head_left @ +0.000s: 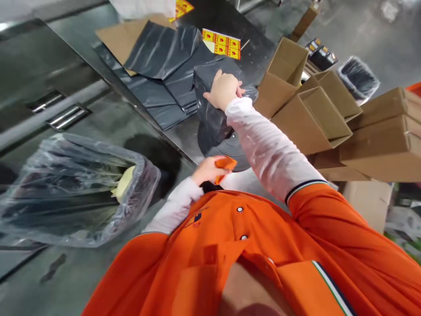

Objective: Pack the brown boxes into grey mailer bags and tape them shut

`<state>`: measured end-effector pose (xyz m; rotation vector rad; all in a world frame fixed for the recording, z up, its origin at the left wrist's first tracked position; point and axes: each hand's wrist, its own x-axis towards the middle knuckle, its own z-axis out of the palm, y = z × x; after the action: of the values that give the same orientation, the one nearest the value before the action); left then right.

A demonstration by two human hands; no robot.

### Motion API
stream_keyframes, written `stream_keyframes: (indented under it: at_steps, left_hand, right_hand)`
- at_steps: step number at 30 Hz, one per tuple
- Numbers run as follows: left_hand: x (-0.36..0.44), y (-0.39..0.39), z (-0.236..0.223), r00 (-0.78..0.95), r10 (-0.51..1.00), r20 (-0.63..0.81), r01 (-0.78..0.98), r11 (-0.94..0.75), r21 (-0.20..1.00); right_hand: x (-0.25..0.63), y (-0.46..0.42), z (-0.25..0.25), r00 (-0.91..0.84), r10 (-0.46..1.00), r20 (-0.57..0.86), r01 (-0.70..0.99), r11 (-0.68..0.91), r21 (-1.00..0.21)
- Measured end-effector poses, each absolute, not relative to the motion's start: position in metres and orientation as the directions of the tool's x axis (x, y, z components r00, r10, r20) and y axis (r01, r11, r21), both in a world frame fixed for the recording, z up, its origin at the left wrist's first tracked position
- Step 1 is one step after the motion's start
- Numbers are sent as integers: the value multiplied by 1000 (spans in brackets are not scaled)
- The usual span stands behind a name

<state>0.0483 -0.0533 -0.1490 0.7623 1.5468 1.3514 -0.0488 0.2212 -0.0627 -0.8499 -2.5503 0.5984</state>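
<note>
My right hand grips a bunched dark grey plastic bag, which wraps a round dark disc below it. My left hand is lower, close to my chest, pinching a small orange piece in its fingers. What that piece is, I cannot tell. The left hand is near the disc's edge but does not appear to touch it. Part of the disc is hidden by the bag and my right sleeve.
Flat dark grey bags lie on a steel table, with a yellow-and-red label sheet beyond them. Open cardboard boxes are stacked to the right. A bulging clear plastic bag lies at left.
</note>
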Motion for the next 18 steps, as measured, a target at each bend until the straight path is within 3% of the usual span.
stream_keyframes:
  at_steps: [3, 6, 8, 11, 14, 16, 18]
  left_hand:
    - [-5, -65, -163, -730, 663, -163, 97, 337, 936]
    - [-45, -50, -185, -818, 565, -108, 179, 428, 886]
    - [-63, -37, -195, -783, 611, -118, 220, 450, 866]
    - [-86, -31, -192, -698, 705, -127, 321, 467, 824]
    - [-116, -30, -173, -597, 790, -139, 463, 480, 745]
    - [-136, -22, -158, -496, 847, -194, 408, 424, 808]
    - [-147, -5, -147, -328, 909, -258, 234, 343, 910]
  right_hand:
    - [-20, 211, -57, -766, 619, 174, 553, 772, -313]
    - [22, 193, -47, -837, 515, 184, 481, 853, -201]
    - [51, 185, -44, -843, 477, 249, 414, 870, -268]
    - [99, 183, -56, -786, 487, 381, 287, 833, -473]
    - [150, 179, -91, -563, 718, 408, 303, 639, -707]
    - [169, 168, -121, -448, 868, 214, 389, 405, -827]
    - [169, 155, -147, -435, 900, -16, 478, 216, -851]
